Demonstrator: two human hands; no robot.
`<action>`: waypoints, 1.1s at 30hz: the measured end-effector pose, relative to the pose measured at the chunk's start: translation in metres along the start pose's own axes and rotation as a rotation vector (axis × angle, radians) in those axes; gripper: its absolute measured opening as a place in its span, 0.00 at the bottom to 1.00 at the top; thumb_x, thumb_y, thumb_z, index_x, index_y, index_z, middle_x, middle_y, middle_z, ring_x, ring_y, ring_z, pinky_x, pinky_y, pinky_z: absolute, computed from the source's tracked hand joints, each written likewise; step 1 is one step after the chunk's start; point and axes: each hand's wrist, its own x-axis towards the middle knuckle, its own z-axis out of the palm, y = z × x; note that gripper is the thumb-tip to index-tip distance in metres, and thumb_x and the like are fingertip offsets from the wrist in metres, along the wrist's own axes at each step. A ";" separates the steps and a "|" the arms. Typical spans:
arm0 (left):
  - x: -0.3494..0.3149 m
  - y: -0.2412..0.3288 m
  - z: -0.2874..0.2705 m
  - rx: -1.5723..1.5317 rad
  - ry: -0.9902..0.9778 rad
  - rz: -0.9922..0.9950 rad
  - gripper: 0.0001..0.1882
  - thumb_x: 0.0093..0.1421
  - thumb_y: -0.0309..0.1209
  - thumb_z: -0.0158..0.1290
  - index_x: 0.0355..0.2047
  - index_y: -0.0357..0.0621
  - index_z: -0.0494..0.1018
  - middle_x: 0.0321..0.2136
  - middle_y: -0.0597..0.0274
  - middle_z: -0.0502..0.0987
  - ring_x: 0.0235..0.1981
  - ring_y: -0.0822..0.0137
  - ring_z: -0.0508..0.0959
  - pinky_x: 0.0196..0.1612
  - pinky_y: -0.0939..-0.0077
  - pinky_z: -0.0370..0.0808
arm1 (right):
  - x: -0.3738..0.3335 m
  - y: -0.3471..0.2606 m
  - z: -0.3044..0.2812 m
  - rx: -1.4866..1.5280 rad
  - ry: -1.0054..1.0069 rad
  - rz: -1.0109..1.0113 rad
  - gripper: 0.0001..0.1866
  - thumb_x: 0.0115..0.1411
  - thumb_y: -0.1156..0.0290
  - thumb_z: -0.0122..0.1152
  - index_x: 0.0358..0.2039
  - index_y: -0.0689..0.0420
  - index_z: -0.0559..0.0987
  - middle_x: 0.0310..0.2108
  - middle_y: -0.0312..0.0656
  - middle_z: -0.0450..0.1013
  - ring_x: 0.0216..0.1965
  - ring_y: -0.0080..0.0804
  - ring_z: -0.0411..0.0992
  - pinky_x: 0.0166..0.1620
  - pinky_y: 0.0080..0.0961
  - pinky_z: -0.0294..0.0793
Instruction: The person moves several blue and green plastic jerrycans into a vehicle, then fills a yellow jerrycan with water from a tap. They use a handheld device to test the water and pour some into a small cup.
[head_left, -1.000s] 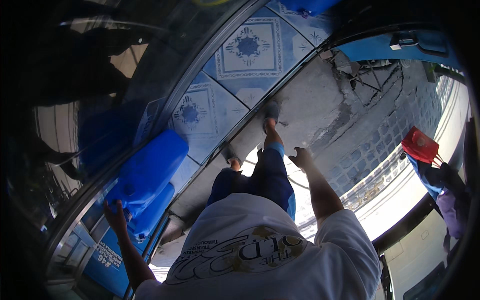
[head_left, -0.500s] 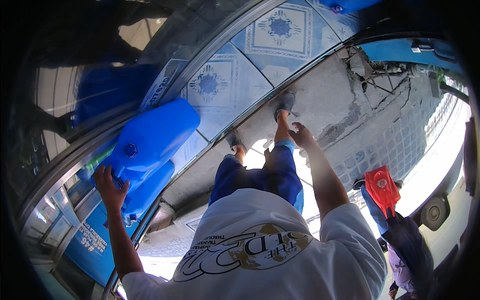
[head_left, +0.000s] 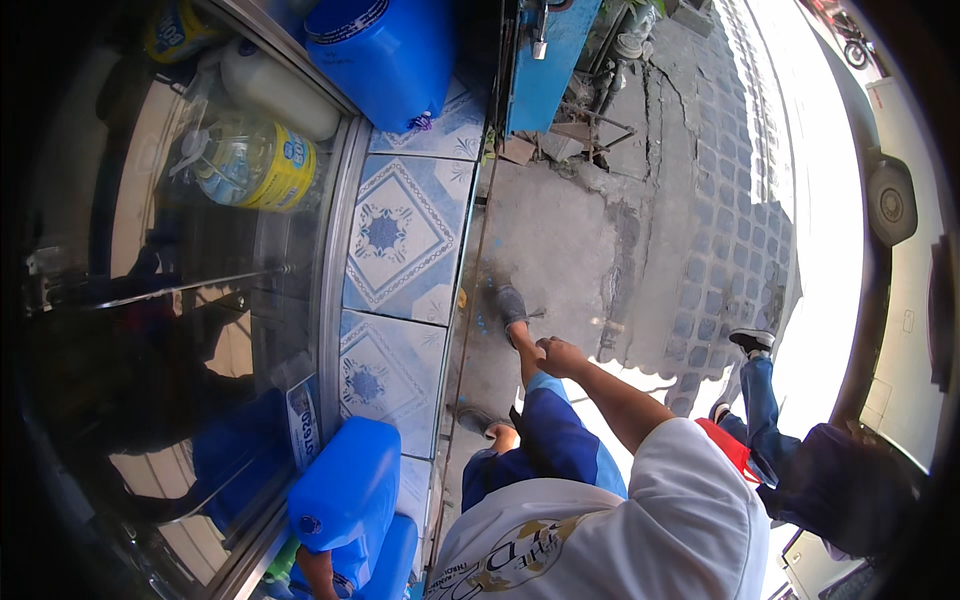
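At the lower left, a sliver of my left hand (head_left: 317,572) shows against a blue plastic jug (head_left: 355,470), near its cap. The fingers are hidden, so whether they grip is unclear. Another blue jug (head_left: 393,560) lies partly beneath the first. Out in front of my body, my right hand (head_left: 563,358) hangs over the pavement with its fingers curled in and nothing visible in them. Under the jugs runs a ledge of blue-and-white patterned tiles (head_left: 385,232) along a glass case.
Farther along the ledge stands another blue container (head_left: 380,60). Yellow-labelled clear bottles (head_left: 255,165) appear at the glass (head_left: 240,330). A blue door (head_left: 548,65) carries a padlock. Broken concrete (head_left: 570,140) lies past it. To the right are a person's legs (head_left: 760,410) and a white vehicle (head_left: 910,350).
My view has swung round, shifting the jugs toward the lower edge. My right hand's fingers have gone from spread to curled. The person at the right appears in a different stride.
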 end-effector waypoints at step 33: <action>0.297 0.662 -0.020 -0.425 -0.151 0.264 0.13 0.55 0.37 0.60 0.33 0.39 0.77 0.22 0.65 0.76 0.22 0.75 0.73 0.29 0.78 0.72 | 0.127 -0.449 -0.513 0.044 1.042 -0.350 0.44 0.49 0.37 0.64 0.59 0.55 0.72 0.58 0.49 0.67 0.63 0.50 0.61 0.61 0.63 0.60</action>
